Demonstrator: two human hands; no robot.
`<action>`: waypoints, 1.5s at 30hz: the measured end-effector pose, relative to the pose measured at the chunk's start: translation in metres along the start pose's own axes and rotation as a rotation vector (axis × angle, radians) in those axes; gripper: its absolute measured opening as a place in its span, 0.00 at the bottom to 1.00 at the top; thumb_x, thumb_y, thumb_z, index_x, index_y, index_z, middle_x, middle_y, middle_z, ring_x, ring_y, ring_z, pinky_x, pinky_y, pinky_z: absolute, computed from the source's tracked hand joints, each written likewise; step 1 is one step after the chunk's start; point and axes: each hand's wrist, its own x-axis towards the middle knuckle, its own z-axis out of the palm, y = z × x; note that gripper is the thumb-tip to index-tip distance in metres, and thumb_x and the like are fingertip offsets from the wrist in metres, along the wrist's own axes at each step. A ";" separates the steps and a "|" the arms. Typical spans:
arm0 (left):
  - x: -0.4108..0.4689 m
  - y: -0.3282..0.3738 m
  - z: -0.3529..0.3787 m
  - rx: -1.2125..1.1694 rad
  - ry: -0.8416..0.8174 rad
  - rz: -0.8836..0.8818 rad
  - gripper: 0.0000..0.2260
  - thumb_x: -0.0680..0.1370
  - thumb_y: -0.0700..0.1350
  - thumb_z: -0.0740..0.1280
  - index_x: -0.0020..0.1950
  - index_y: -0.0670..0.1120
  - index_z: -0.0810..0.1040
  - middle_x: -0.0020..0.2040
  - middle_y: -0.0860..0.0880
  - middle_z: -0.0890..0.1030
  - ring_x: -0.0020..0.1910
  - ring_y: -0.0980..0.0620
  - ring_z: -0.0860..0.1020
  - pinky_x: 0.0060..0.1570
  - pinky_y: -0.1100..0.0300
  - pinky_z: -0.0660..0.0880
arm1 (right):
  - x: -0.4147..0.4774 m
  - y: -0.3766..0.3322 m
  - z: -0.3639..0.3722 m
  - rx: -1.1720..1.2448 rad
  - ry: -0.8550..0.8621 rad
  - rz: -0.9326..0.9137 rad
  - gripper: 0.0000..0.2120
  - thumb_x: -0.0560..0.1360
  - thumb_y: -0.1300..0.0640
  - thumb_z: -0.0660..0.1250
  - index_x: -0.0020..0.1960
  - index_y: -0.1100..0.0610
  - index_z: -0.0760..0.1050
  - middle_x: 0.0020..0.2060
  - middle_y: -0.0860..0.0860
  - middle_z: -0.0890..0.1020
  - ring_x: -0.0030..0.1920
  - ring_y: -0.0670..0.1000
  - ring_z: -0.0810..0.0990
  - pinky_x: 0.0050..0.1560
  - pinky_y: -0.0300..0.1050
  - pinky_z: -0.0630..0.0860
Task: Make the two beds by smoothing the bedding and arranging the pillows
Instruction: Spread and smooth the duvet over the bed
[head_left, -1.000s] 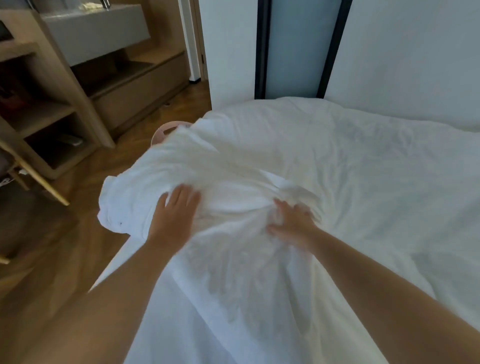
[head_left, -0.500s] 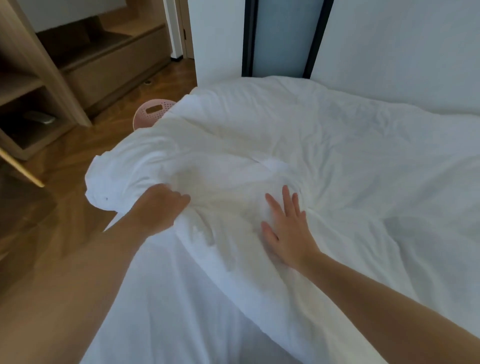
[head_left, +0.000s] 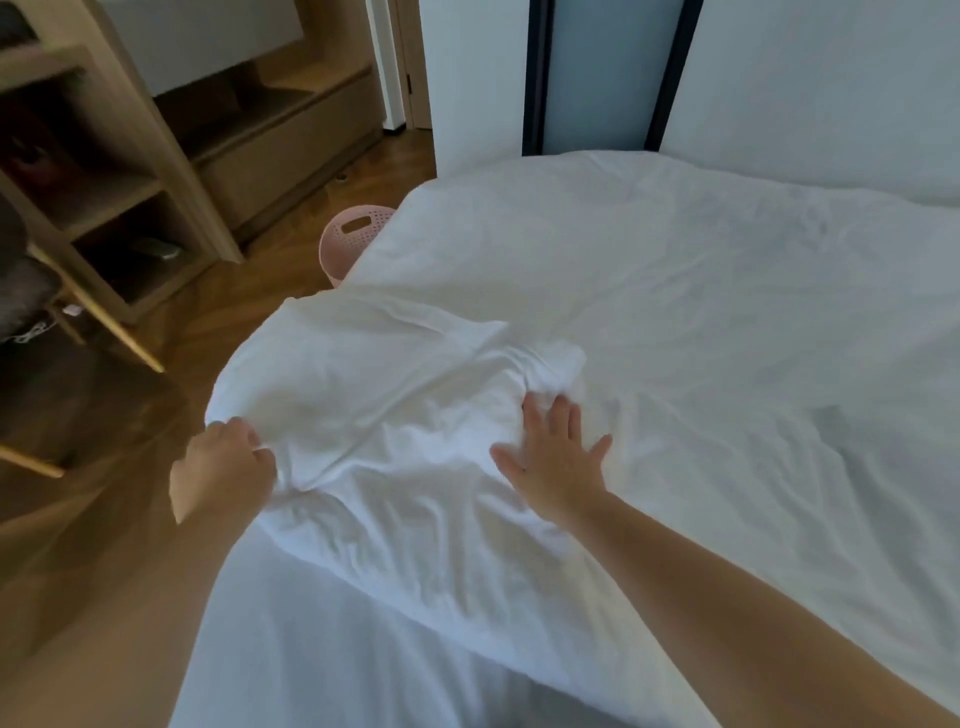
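At the bed's (head_left: 311, 649) near-left edge: duvet (head_left: 395, 395) corner bunched, overhanging the side. Hem clutched in left hand (head_left: 223, 467); right hand (head_left: 558, 462) flat, fingers spread, on the fold. Bunch lies between the hands, ridge running left-right. The outward pull likely falls to the left.

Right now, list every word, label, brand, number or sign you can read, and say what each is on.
None readable.
The white duvet is plain; the pink basket shows only holes and a handle slot; the small dark object on the wooden shelf unit is too blurred to tell whether it carries markings.
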 end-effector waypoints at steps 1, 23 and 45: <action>0.006 0.000 0.003 -0.149 0.021 -0.239 0.12 0.79 0.42 0.61 0.61 0.42 0.72 0.58 0.40 0.75 0.55 0.39 0.75 0.56 0.44 0.74 | 0.005 -0.008 -0.002 0.020 0.058 0.002 0.36 0.79 0.35 0.50 0.79 0.49 0.38 0.78 0.60 0.41 0.78 0.60 0.40 0.71 0.73 0.48; 0.116 -0.018 0.018 -1.208 0.497 -0.998 0.24 0.76 0.44 0.63 0.72 0.52 0.66 0.65 0.48 0.74 0.60 0.48 0.74 0.60 0.50 0.73 | 0.146 -0.034 -0.044 0.456 0.465 -0.104 0.17 0.79 0.52 0.62 0.67 0.53 0.67 0.52 0.50 0.80 0.54 0.58 0.79 0.57 0.51 0.70; -0.040 0.237 0.103 0.153 -0.278 0.540 0.30 0.83 0.56 0.45 0.80 0.43 0.41 0.80 0.43 0.42 0.79 0.43 0.45 0.73 0.36 0.49 | 0.049 0.167 -0.047 -0.277 0.012 0.302 0.29 0.80 0.36 0.42 0.77 0.46 0.56 0.75 0.49 0.63 0.76 0.54 0.59 0.72 0.70 0.42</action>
